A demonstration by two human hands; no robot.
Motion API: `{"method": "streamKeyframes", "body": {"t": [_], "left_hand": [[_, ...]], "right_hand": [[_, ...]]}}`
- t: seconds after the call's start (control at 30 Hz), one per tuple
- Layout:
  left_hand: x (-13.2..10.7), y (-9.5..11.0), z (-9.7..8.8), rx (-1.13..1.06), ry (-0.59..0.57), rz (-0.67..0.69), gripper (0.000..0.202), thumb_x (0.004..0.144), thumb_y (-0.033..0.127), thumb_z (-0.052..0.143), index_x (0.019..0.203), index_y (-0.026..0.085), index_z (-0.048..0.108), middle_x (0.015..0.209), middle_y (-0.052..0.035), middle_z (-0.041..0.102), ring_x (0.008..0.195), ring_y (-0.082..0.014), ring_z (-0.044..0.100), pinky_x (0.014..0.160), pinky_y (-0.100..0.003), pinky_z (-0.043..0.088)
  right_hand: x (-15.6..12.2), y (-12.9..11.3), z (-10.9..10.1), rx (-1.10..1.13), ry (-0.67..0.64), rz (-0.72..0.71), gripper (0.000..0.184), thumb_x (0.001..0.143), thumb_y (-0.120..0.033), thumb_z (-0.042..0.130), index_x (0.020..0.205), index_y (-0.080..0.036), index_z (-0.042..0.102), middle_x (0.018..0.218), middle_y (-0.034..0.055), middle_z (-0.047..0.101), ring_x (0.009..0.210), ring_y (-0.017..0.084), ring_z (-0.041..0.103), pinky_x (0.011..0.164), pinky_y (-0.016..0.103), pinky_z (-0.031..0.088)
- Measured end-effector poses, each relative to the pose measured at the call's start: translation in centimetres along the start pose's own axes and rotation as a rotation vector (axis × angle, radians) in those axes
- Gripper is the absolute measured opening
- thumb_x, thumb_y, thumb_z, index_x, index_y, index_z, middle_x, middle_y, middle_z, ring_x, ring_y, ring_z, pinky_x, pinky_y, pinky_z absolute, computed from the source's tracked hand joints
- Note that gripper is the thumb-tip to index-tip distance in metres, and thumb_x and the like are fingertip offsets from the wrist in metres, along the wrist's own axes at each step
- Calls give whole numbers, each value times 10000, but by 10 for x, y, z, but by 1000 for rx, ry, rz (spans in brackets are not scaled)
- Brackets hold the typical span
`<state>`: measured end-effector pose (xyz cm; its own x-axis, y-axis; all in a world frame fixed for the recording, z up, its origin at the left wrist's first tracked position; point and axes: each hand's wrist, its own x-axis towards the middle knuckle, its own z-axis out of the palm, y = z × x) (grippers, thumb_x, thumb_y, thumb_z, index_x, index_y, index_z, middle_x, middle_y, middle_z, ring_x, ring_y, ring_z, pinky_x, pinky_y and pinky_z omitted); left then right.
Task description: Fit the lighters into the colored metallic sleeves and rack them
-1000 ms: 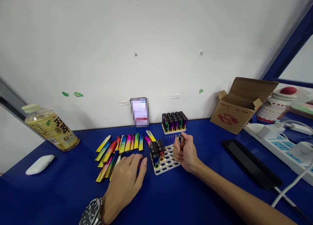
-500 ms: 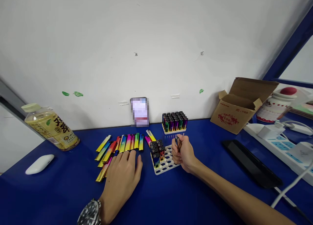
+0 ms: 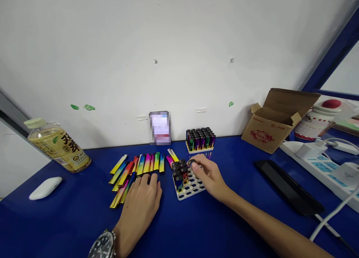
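My right hand [image 3: 209,175] pinches a lighter [image 3: 192,162] by its dark top, over the far part of a white holed tray [image 3: 193,190]. Several lighters stand upright in that tray's left part, among them a blue one [image 3: 179,184]. Palm down on the table, my left hand [image 3: 141,198] has its fingers stretched out at the near edge of a loose group of shiny coloured lighters [image 3: 143,164]; its fingertips seem to touch some of them. The lower body of the pinched lighter is hidden behind my right fingers.
A second tray full of lighters [image 3: 200,140] stands by the wall. A phone [image 3: 160,128] leans there. To the left are a drink bottle [image 3: 60,146] and a white case [image 3: 45,188]; to the right, an open cardboard box [image 3: 263,132], a black device [image 3: 288,187] and a power strip [image 3: 327,168].
My right hand has turned from a fist-like grip and brought the lighter left, to the holes beside the standing lighters. My left hand has hardly moved.
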<state>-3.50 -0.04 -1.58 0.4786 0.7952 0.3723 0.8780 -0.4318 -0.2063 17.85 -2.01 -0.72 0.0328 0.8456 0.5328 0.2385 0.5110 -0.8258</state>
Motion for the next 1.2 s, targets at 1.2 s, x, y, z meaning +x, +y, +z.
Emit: {"method": "streamKeyframes", "body": {"t": [1.2], "left_hand": [[-2,3,4,-469,253,62,299,948,222,406,1225,144,487,1030,-111,591,913,-216,628,767,-334,529]], "right_hand": [[-9,1,2,-424,22,-559,44,815,-220,472,806,-205,512,560,-32,436,452,121,395,453,260,303]]}}
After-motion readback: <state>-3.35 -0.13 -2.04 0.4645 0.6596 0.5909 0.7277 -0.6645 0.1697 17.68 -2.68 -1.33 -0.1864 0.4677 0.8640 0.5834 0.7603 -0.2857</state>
